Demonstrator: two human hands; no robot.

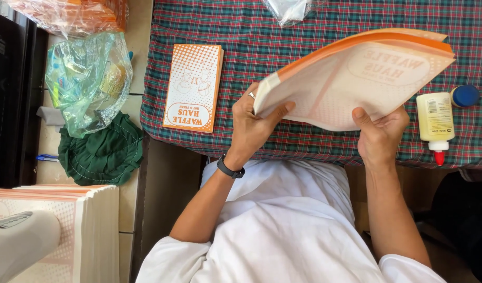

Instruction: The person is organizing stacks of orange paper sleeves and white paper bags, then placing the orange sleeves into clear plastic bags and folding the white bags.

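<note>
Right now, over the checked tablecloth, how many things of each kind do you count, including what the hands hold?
Orange-and-white paper bag bundles: 2, the held bundle in the left hand and right hand, and the flat bundle
White plastic glue bottle with red tip: 1
Blue round cap: 1
Clear plastic bag: 1
Total: 5

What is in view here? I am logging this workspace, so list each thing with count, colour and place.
Paper bag sheets: one stack, orange and white, held up over the table.
Folded bags: one pile, orange and white, flat on the tablecloth.
Tablecloth: one, red-green plaid.
Glue bottle: one, white, red tip, lying at the cloth's edge.
Blue cap: one, beside the bottle.
Plastic bag: one, clear, on the floor.
Green cloth: one, below it.
Sheet stack: one, orange and white, low in the picture.
Left hand, right hand: gripping the sheets.
</note>
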